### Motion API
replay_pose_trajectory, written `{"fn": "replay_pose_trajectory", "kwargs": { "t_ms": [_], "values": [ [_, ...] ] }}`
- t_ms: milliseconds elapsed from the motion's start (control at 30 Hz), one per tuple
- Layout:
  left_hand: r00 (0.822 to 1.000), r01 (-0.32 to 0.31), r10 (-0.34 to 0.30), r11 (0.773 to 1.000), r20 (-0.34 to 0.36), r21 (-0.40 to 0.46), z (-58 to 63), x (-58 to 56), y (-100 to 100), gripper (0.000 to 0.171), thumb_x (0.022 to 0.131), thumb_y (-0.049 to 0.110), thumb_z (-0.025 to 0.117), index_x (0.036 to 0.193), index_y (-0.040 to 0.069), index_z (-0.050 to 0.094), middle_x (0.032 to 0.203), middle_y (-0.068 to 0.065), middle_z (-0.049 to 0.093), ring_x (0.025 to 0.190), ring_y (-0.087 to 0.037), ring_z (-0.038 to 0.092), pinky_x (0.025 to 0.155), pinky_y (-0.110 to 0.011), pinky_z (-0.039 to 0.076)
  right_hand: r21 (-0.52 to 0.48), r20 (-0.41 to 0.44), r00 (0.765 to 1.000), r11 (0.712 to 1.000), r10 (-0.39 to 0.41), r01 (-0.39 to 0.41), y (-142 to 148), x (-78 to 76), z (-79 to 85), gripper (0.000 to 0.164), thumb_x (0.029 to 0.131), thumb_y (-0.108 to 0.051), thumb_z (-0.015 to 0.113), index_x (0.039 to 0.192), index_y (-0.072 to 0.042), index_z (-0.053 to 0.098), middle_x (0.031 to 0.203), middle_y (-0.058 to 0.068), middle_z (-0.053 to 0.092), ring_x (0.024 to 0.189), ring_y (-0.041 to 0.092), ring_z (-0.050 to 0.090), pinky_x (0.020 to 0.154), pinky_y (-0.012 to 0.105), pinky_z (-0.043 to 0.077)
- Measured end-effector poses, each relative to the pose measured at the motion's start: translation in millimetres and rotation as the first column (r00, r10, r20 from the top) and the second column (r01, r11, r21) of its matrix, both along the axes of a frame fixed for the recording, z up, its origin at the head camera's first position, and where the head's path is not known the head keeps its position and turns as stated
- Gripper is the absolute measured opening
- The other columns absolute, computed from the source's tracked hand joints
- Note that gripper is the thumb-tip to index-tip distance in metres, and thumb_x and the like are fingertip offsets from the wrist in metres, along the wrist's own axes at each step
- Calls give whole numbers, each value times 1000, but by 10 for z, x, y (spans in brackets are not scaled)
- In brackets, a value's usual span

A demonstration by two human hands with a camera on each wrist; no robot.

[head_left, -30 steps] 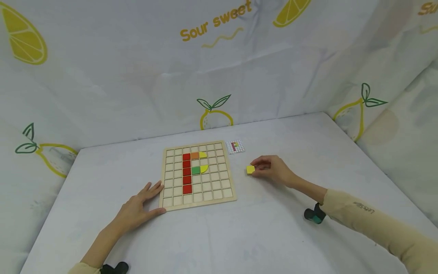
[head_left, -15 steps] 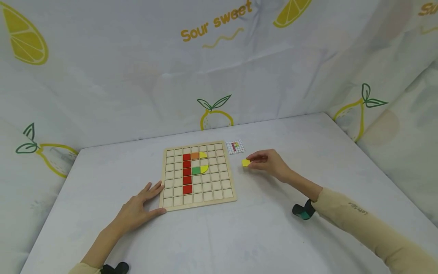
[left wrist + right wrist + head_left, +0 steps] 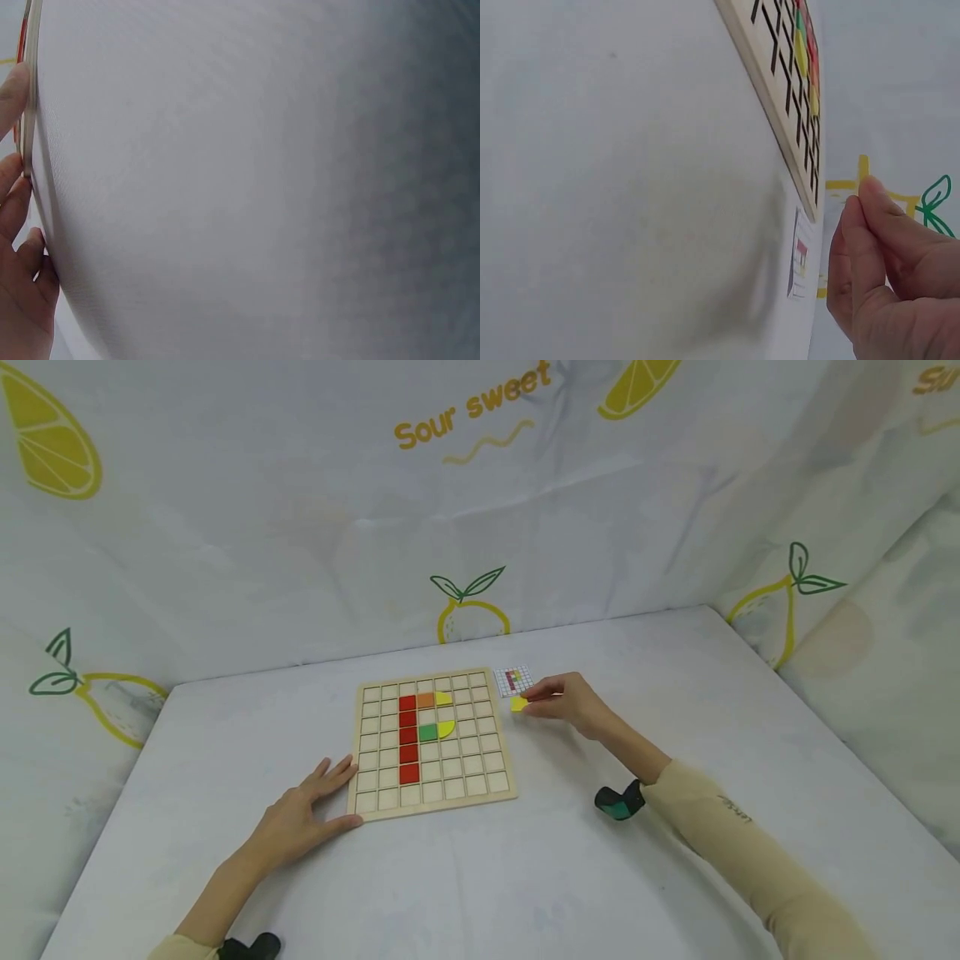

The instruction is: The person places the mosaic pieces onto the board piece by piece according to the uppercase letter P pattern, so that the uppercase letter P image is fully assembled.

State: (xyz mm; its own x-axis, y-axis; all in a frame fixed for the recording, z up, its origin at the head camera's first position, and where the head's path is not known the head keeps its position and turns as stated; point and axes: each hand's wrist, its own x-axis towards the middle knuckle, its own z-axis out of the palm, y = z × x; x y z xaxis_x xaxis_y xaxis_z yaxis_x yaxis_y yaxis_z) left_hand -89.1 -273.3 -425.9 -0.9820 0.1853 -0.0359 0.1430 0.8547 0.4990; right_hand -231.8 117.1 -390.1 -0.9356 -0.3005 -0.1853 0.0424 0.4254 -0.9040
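Note:
On the table lies a square wooden grid board (image 3: 432, 745) with a column of red square tiles (image 3: 408, 736), an orange tile (image 3: 425, 700), a green tile (image 3: 427, 732) and two rounded yellow tiles (image 3: 446, 728). My left hand (image 3: 300, 817) touches the board's left edge and near corner with spread fingers. Between thumb and fingertips, my right hand (image 3: 573, 703) pinches a yellow tile (image 3: 517, 703), right of the board and just in front of the printed pattern card (image 3: 513, 680). Seen edge-on in the right wrist view, that yellow tile (image 3: 863, 171) is thin and held off the table.
A white cloth covers the table (image 3: 480, 885). Behind it hangs a white curtain (image 3: 300, 543) printed with lemons and lettering. Black wrist straps (image 3: 621, 800) show below the forearms.
My right hand has moved left and away from me, carrying the yellow tile from the open table to near the card. My left hand has stayed at the board.

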Motion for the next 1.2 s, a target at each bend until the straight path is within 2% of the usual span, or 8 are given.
{"fn": "replay_pose_trajectory", "kwargs": {
  "t_ms": [200,367,467,533,667,800,967,1200],
  "values": [
    [1000,-2,2,1000,7,6,3,0,1,79,76,50,75,143,16,47,150,-6,38,137,-41,32,89,-72,36,-88,42,999,996,19,-16,-202,-32,-17,29,83,3,71,110,9,66,101,16,67,84,12,61,74,20,54],
    [1000,-7,7,1000,15,4,9,-8,8,80,76,51,75,144,17,46,151,-6,38,137,-41,31,90,-72,35,-92,28,999,996,26,-23,-341,-62,-45,29,82,2,73,110,9,67,107,19,66,87,13,61,74,20,54],
    [1000,-5,5,1000,11,6,10,-7,9,80,77,50,75,143,17,46,150,-7,38,137,-42,32,90,-73,35,-74,26,1000,997,16,-14,-418,-92,-74,29,82,1,73,110,7,68,108,17,66,94,20,60,74,19,53],
    [1000,-3,3,1000,10,9,11,-3,9,80,77,50,75,143,17,47,150,-7,38,137,-42,32,89,-73,35,-65,18,1000,998,8,-7,-468,-111,-95,28,81,0,74,109,6,69,107,16,67,106,23,57,73,18,52],
    [1000,-2,2,1000,12,9,11,5,9,80,77,50,75,144,17,46,150,-9,38,136,-43,33,88,-72,36,-48,-2,1000,999,-2,2,-560,-143,-143,27,80,-1,76,105,5,70,105,14,69,112,25,54,72,17,48],
    [1000,-4,4,1000,13,6,5,7,4,79,77,51,74,144,17,46,150,-8,38,136,-43,33,88,-73,36,-22,-19,1000,1000,-7,6,-654,-158,-179,26,78,-4,78,102,3,72,104,12,70,99,20,58,77,21,45],
    [1000,-6,6,1000,12,14,-8,3,-5,79,77,52,74,143,18,47,151,-6,37,137,-41,32,89,-73,35,-26,-38,999,1000,-7,6,-768,-149,-198,25,77,-4,79,101,3,73,100,13,72,92,19,65,83,26,49],
    [1000,-9,9,1000,17,21,-19,-4,-10,80,77,54,73,144,19,46,151,-3,37,138,-39,30,90,-74,33,-21,-75,997,1000,-3,2,-887,-111,-203,26,78,-3,78,102,4,71,94,15,71,87,21,67,77,25,53]
  ]
}}
